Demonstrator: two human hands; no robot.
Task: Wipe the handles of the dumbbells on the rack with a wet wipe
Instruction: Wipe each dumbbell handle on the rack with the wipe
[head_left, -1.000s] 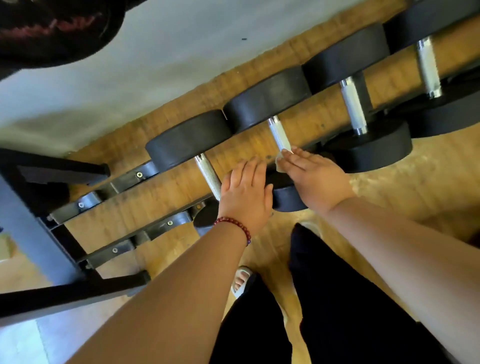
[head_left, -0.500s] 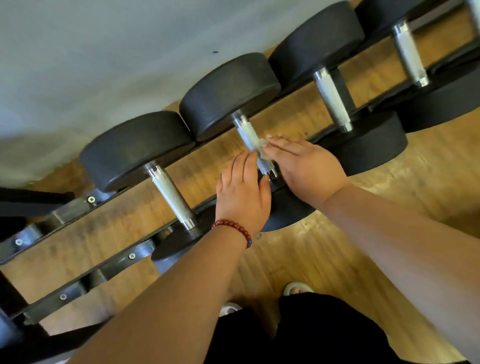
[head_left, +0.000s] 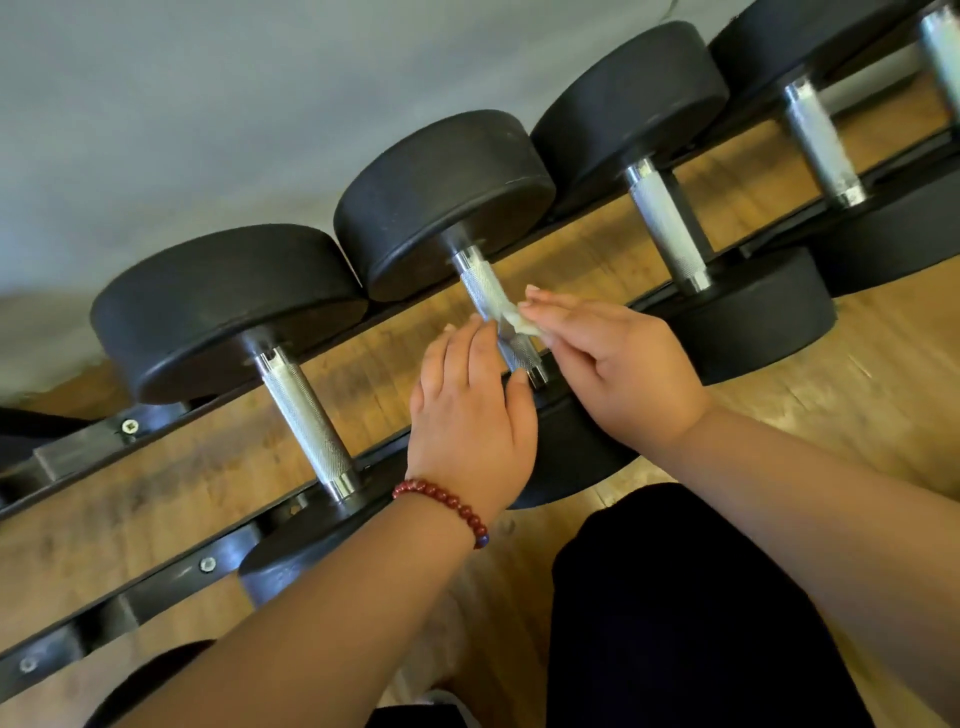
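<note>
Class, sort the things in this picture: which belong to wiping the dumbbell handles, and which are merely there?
Belong to the job: wet wipe, right hand holding it, left hand, middle handle under the wipe, neighbouring handles, rack rail.
Merely there: red bead bracelet, wooden floor, grey wall.

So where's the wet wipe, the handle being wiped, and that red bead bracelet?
wet wipe (head_left: 514, 318), head view, crumpled middle beside the handle.
handle being wiped (head_left: 480, 280), head view, bare knurled part above the wipe.
bead bracelet (head_left: 447, 501), head view, beads atop the wrist.
</note>
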